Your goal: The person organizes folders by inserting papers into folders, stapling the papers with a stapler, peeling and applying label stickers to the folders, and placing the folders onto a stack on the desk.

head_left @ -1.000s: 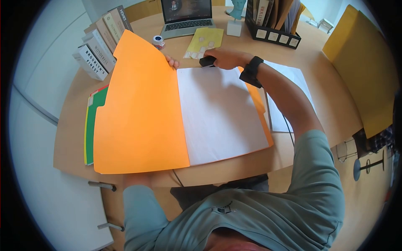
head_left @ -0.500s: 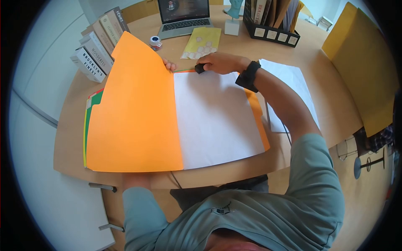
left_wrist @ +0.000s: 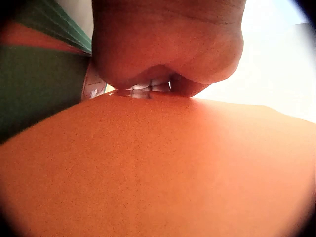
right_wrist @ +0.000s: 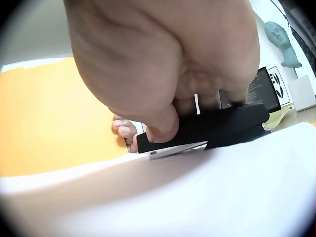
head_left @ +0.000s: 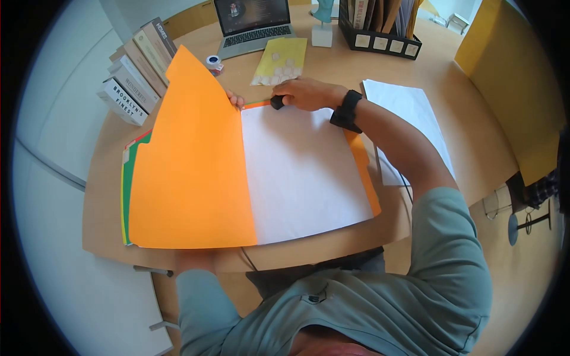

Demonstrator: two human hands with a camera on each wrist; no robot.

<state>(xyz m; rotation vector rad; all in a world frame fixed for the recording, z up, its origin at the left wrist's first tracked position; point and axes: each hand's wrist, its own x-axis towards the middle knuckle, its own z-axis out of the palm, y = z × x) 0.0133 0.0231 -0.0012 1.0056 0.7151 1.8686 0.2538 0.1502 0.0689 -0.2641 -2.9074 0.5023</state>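
An orange folder (head_left: 190, 166) lies spread on the table, its left cover raised at a tilt. White paper (head_left: 303, 172) covers its right half. From behind the cover, my left hand (head_left: 236, 99) grips the folder near the top of the fold; only its fingertips show in the head view. My right hand (head_left: 312, 94) holds a black stapler (right_wrist: 217, 126), thumb on one side and fingers on the other. The stapler's metal base is right at the paper's top edge, close to the left fingertips (right_wrist: 124, 131).
Green and other coloured folders (head_left: 134, 172) lie under the cover's left side. Books (head_left: 127, 92), a tape roll (head_left: 214, 63), a laptop (head_left: 255, 37), a yellow sheet with white stickers (head_left: 288, 53), a bust (head_left: 322, 34) and a black file box (head_left: 386, 46) stand behind. More white paper (head_left: 409, 113) lies right.
My right hand has moved left with the stapler along the paper's top edge, toward the fold. The folder and my left hand have shifted slightly left and toward me.
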